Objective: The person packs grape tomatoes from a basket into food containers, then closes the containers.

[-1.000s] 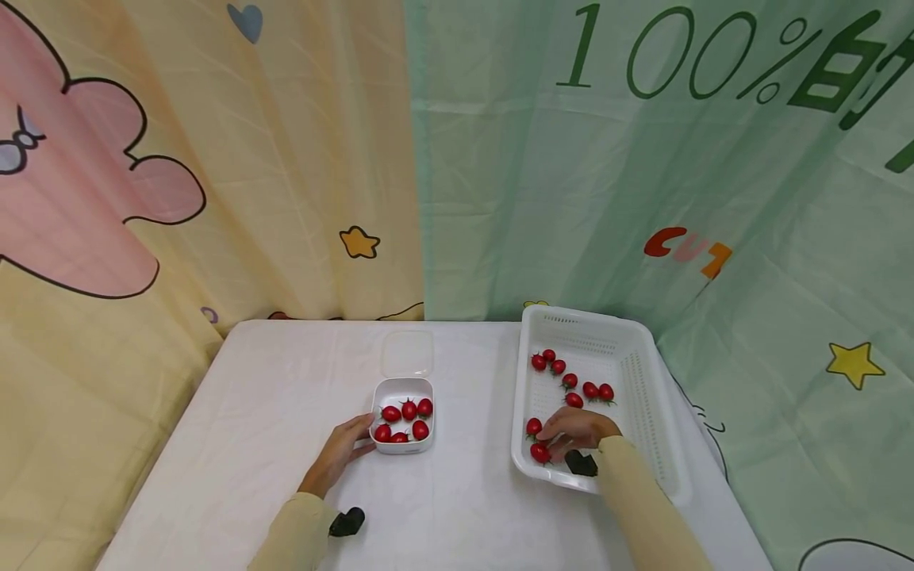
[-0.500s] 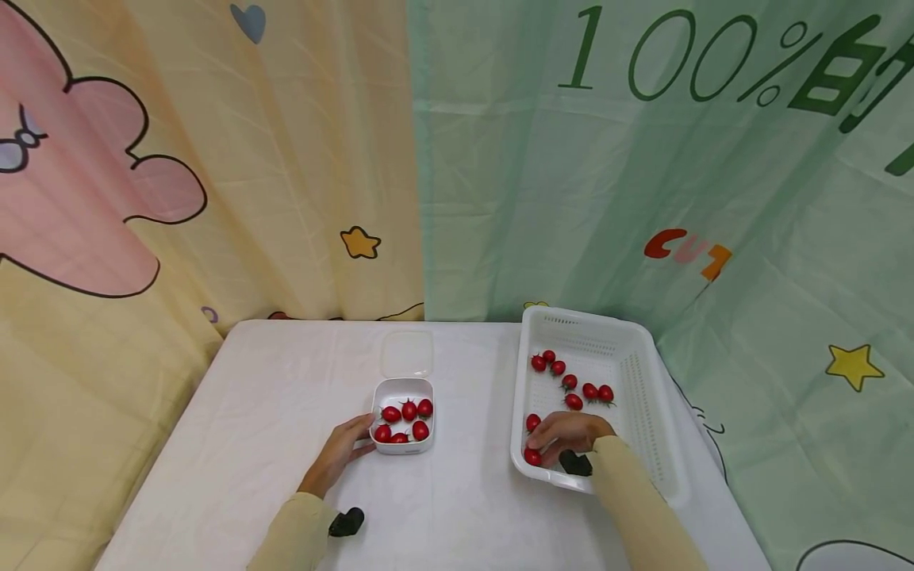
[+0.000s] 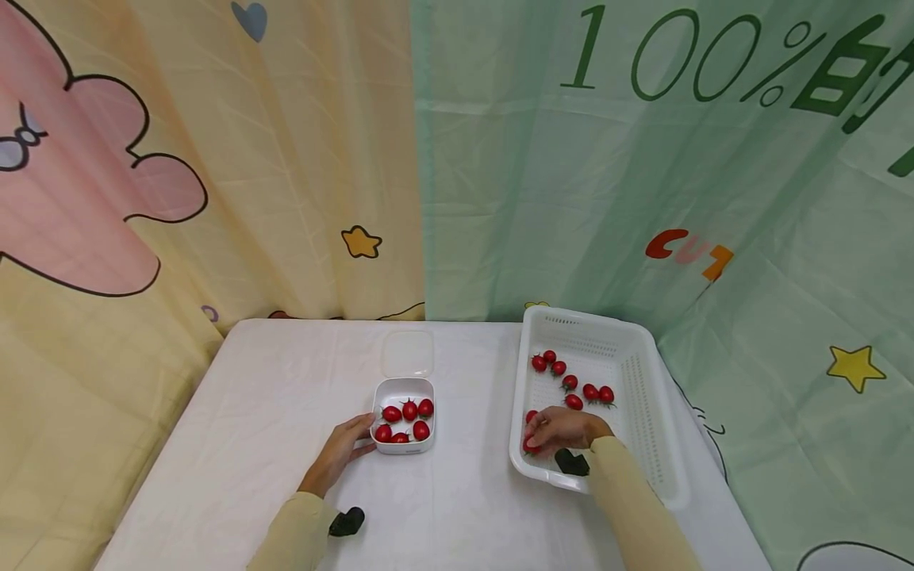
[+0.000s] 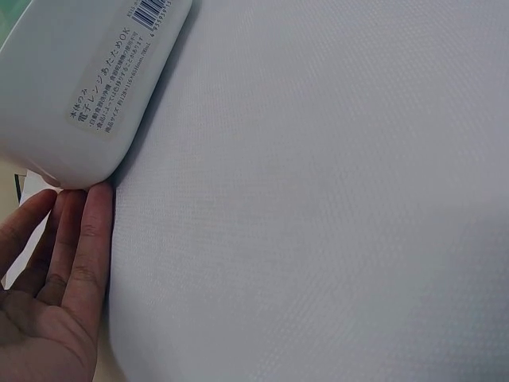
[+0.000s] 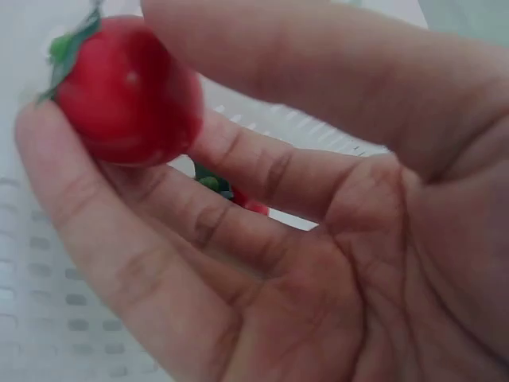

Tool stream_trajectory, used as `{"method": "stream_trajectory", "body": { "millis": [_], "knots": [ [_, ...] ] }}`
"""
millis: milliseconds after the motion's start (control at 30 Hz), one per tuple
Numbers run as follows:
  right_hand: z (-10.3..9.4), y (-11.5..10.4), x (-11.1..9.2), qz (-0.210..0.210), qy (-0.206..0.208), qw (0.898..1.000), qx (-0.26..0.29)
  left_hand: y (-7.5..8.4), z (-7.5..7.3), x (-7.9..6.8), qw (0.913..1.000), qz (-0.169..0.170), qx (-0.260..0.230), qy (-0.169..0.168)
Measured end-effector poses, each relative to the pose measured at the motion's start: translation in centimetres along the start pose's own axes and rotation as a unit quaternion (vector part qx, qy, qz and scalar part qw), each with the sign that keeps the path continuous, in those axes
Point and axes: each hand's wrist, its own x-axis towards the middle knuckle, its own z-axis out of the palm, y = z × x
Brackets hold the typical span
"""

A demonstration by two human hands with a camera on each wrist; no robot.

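Note:
My right hand (image 3: pixel 562 427) pinches a cherry tomato (image 5: pixel 131 91) between thumb and fingers over the near left part of a white perforated basket (image 3: pixel 646 428). The tomato has a green calyx; another cherry tomato (image 5: pixel 253 205) shows through the gap between the fingers in the right wrist view. With nearly straight fingers (image 4: pixel 89 247), my left hand (image 3: pixel 338 454) touches the left side of a small square white box (image 3: pixel 403 448). Several cherry tomatoes (image 3: pixel 409 410) lie inside that box. A printed label (image 4: pixel 119 72) is on its outer wall.
Several more cherry tomatoes (image 3: pixel 569 382) are scattered in the left and middle of the basket. A translucent lid (image 3: pixel 407 354) lies just behind the box on the white table (image 3: pixel 471 507). Printed curtains (image 3: pixel 485 198) hang along the table's back and sides.
Inside the basket, the right hand has shifted slightly left and now lifts a cherry tomato that lay at the near left. The left hand and the box stay where they were.

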Motion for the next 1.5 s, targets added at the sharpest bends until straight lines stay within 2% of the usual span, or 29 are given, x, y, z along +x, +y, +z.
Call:
{"method": "stream_trajectory", "body": {
  "millis": [367, 800, 1067, 1300, 1500],
  "knots": [
    [-0.3, -0.6, -0.4, -0.027, 0.016, 0.999, 0.014, 0.1, 0.1, 0.1, 1.0000, 0.000, 0.003, 0.001],
    [-0.6, -2.3, -0.8, -0.097, 0.075, 0.992, 0.009, 0.1, 0.0, -0.3, 1.0000, 0.004, 0.009, -0.002],
    [-0.7, -2.8, -1.2, -0.135, 0.141, 0.981, 0.012, 0.1, 0.0, -0.3, 0.9999, 0.003, 0.010, -0.008],
    [-0.3, -3.5, -1.0, -0.146, 0.207, 0.967, 0.027, 0.0, 0.0, -0.1, 0.9999, 0.001, 0.010, -0.006],
    [0.2, -4.5, -0.8, -0.166, 0.233, 0.957, 0.045, 0.1, 0.0, -0.1, 1.0000, 0.004, 0.005, -0.007]
  ]
}}
